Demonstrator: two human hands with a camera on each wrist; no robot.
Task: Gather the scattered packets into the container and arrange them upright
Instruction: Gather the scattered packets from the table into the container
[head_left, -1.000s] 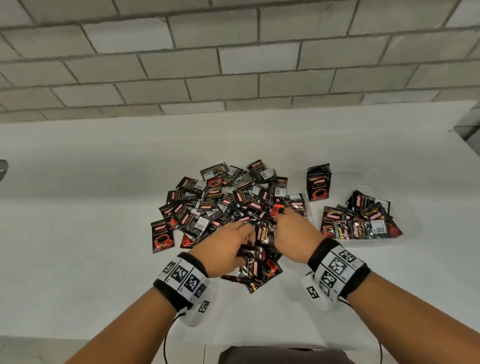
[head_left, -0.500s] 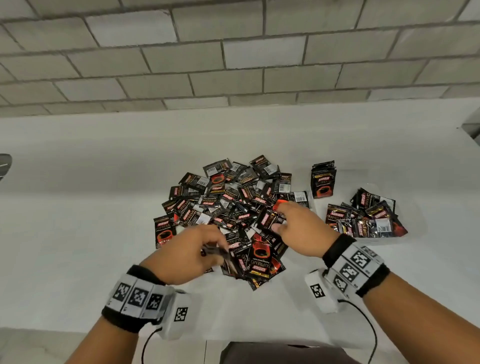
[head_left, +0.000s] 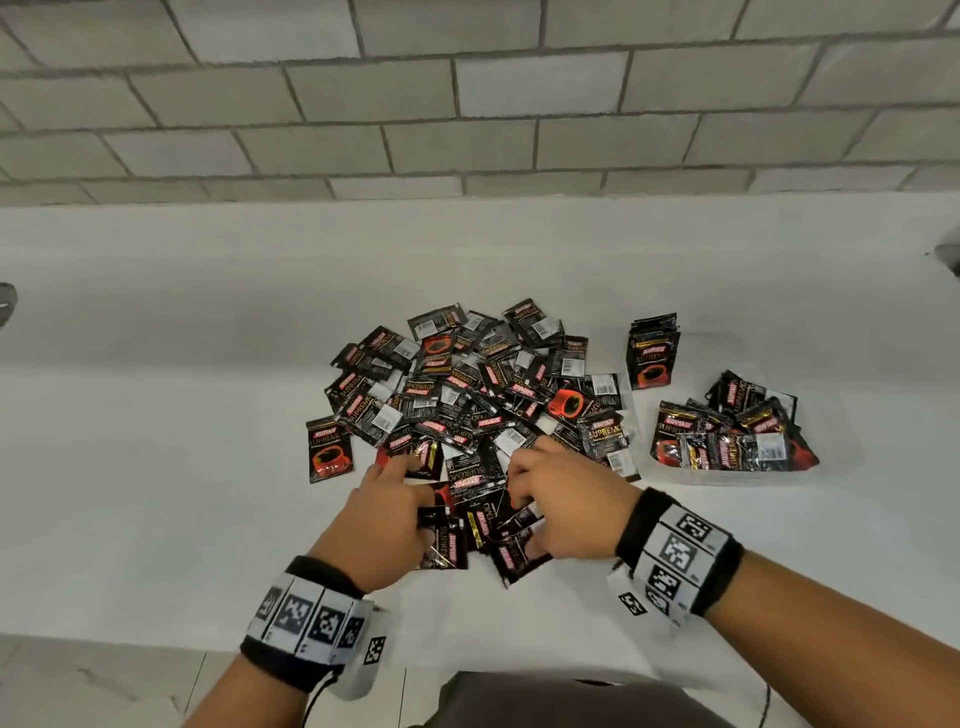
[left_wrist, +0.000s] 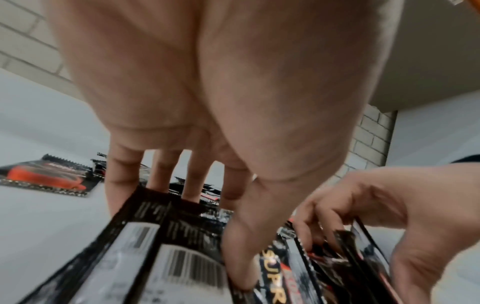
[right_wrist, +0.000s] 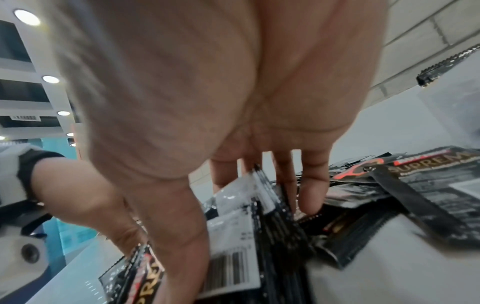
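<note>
Head view, glossy flat foil packets (head_left: 467, 395), left hand (head_left: 379, 519) gripping several

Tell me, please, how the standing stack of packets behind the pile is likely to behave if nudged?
The standing stack would probably topple or fan out: it stands upright on narrow bottom edges, apart from the pile, with nothing visibly bracing it. The packets look thin, glossy and light, so they would likely slide across the smooth white table.

table (head_left: 156, 519) bare left and near | packet pile (head_left: 467, 395) fills centre | upright stack (head_left: 652, 351), container (head_left: 727, 475) crowd right
</note>
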